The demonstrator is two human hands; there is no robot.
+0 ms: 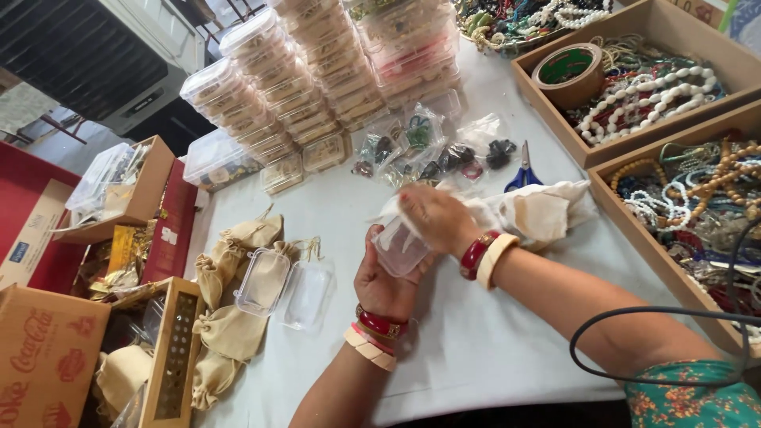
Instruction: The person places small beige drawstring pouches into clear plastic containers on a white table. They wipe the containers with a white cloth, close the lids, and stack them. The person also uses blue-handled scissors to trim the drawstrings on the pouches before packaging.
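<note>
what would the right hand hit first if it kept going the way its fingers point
Probably the small clear plastic box held in the left hand; the right hand already seems to touch it. Beyond lie the cloth pouches.

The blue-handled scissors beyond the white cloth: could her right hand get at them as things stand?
Probably yes. The scissors lie in the open on the table, just past the right hand. But that hand is busy with a white cloth at the small clear box.

A white-covered table [476, 333] carries stacked clear plastic boxes [317, 79], small cloth pouches [234, 329], bagged trinkets [420, 150], blue-handled scissors [523, 170], a cream cloth [547, 210] and wooden bead trays [626, 150].
</note>
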